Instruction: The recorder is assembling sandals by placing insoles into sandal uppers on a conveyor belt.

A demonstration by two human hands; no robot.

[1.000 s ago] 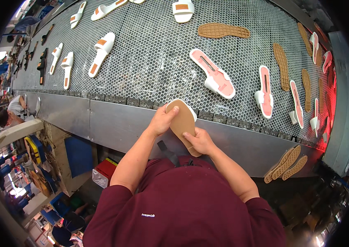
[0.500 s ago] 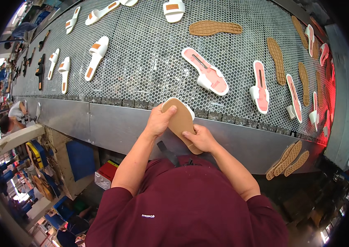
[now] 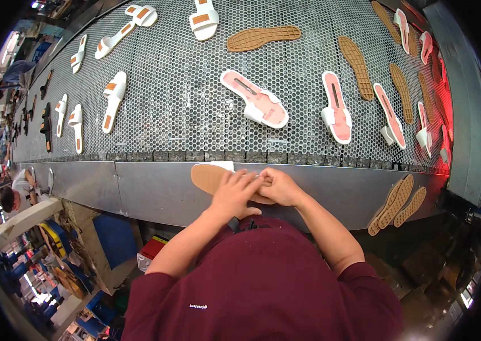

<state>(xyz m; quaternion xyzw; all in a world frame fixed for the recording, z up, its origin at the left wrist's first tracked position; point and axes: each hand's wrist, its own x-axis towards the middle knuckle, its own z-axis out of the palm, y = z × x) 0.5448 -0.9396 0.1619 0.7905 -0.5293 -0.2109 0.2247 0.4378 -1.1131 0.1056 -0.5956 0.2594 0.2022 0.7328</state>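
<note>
A slide sandal with a tan sole (image 3: 205,177) facing up is in front of me at the belt's near edge. Part of its white strap (image 3: 223,165) shows along the far side. My left hand (image 3: 232,194) lies across the middle of the sole, fingers spread and slightly blurred, thumb apart. With bent fingers closed, my right hand (image 3: 280,187) grips the sandal's right end, which the two hands mostly hide. Nearest beyond them on the belt is a white sandal with a pink footbed (image 3: 263,102).
The perforated metal belt (image 3: 166,108) carries white sandals (image 3: 115,96), brown textured outsoles (image 3: 263,38) and more pink-lined sandals (image 3: 337,108). Several brown outsoles (image 3: 396,202) rest on the metal ledge (image 3: 155,187) at right. Red light glows at the far right. Another person (image 3: 23,190) is at far left.
The sandal has turned from steeply slanted to nearly crosswise. My left hand has moved from its upper end onto its middle, its fingers now spread. Items on the belt appear shifted left.
</note>
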